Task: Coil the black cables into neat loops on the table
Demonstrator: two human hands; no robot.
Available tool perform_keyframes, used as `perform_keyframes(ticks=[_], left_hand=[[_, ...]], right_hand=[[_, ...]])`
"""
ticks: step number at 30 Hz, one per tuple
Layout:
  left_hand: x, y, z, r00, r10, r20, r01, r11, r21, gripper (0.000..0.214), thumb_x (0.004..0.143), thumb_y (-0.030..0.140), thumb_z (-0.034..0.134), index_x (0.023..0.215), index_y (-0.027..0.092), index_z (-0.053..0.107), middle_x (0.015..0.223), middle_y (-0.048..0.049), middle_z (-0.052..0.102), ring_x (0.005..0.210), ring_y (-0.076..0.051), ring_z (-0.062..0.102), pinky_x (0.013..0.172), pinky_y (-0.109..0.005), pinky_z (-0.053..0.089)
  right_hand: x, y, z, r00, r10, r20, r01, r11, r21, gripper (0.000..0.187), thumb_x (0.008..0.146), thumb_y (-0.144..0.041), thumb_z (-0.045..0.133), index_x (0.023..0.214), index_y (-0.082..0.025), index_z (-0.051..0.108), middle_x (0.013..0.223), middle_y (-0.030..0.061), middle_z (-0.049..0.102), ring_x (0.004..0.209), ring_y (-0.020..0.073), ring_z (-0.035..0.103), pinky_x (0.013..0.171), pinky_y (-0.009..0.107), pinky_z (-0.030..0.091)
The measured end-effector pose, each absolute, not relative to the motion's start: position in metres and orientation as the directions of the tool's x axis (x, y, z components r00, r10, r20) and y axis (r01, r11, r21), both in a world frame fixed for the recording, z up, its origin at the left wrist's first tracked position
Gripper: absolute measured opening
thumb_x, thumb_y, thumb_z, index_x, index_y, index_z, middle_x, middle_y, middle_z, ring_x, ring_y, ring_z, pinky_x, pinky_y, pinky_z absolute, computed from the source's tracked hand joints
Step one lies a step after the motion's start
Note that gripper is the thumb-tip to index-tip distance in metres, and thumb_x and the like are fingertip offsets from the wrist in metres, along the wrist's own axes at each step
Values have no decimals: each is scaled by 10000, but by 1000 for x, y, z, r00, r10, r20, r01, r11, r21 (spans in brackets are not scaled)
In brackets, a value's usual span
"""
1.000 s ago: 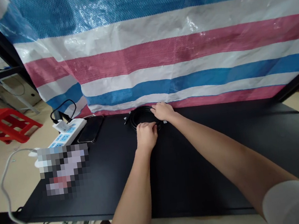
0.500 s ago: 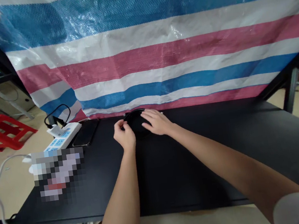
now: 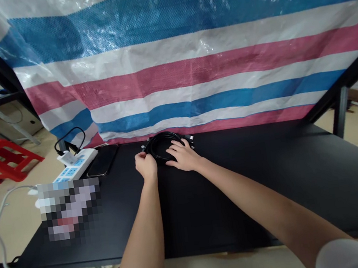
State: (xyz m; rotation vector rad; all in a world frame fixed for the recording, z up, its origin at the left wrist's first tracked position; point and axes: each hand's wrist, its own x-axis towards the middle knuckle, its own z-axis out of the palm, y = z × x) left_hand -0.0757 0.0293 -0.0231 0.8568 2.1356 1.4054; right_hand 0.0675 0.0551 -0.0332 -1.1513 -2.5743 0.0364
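Right now, a coil of black cable (image 3: 157, 136) is seen lying flat at the far edge of a black table (image 3: 255, 185), held there by both hands. Its left side is being pinched by the left hand (image 3: 145, 165), with the fingers curled tightly over the loops in a narrow grip. The right hand (image 3: 183, 155) is pressed onto the near right side of the coil, fingers spread wide, and no closed grip is shown. Small cable ends (image 3: 192, 137) are seen poking out on the coil's right side, and more are tucked beside the left hand. Just left of the coil, a black phone (image 3: 102, 160) is laid on the table, next to a white power strip (image 3: 77, 162) with a black cord (image 3: 69, 137) plugged in. A pixelated patch (image 3: 70, 210) hides part of the table. Behind it all, a striped tarp (image 3: 191, 75) is hung, and a red stool (image 3: 2, 159) is seen on the floor at left.
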Motion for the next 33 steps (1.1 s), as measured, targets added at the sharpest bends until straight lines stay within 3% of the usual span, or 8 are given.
perform_keyframes(ticks=[4,9,14,19,23,26,29,33], left_hand=[[-76,32,-29,-672,739,-41,226,258,939,265,684,106,442,892,208,572,972,-84,679,995,-223,626,912,-375,454],[-73,37,-32,-695,717,-45,139,195,971,249,715,115,466,918,194,587,980,-68,690,963,-175,642,904,-320,469],[-67,31,-21,-623,782,18,343,252,905,252,735,119,503,944,184,627,977,-77,700,981,-207,638,927,-335,455],[-56,26,-20,-529,833,161,643,270,716,303,786,121,469,1037,134,639,1249,-154,591,1166,-282,529,980,-424,402],[-53,28,-26,-505,845,173,696,280,662,311,810,126,437,1041,176,640,1280,-147,572,1159,-301,532,979,-498,370],[-61,33,-32,-562,817,129,560,260,787,343,806,138,456,1114,189,599,1149,-135,649,1104,-275,576,981,-463,372],[-74,41,-37,-708,703,63,277,195,941,313,798,141,447,1073,189,590,1073,-106,671,1059,-232,601,943,-371,419],[-85,48,-41,-829,557,-52,-4,87,996,261,745,100,411,937,187,566,947,-75,665,920,-186,635,853,-321,472]], right_hand=[[68,58,-30,-537,809,240,779,585,-226,590,789,-476,578,1255,-116,541,1333,199,502,1326,335,318,1052,546,226],[74,77,-34,-408,869,280,816,485,-314,547,878,-482,403,1312,-157,480,1447,158,381,1362,284,274,1065,527,226],[75,95,-32,-436,873,219,803,487,-344,609,858,-514,421,1339,-142,449,1455,154,368,1344,276,320,1070,468,275],[67,92,-32,-540,808,235,780,586,-222,669,800,-569,493,1335,-167,467,1441,132,399,1336,340,313,1061,513,262],[64,87,-34,-545,797,260,792,591,-154,712,788,-611,485,1330,-150,473,1425,157,413,1332,379,294,1031,536,268],[65,83,-34,-572,741,353,763,638,-102,669,801,-598,474,1283,-136,515,1391,177,446,1315,372,305,1004,533,273],[65,74,-35,-617,657,433,708,703,-58,593,801,-571,494,1192,-133,578,1287,186,533,1233,354,382,957,512,289],[60,62,-38,-684,613,396,655,755,-36,447,808,-486,543,1075,-138,630,1040,155,645,1043,296,502,878,444,310]])
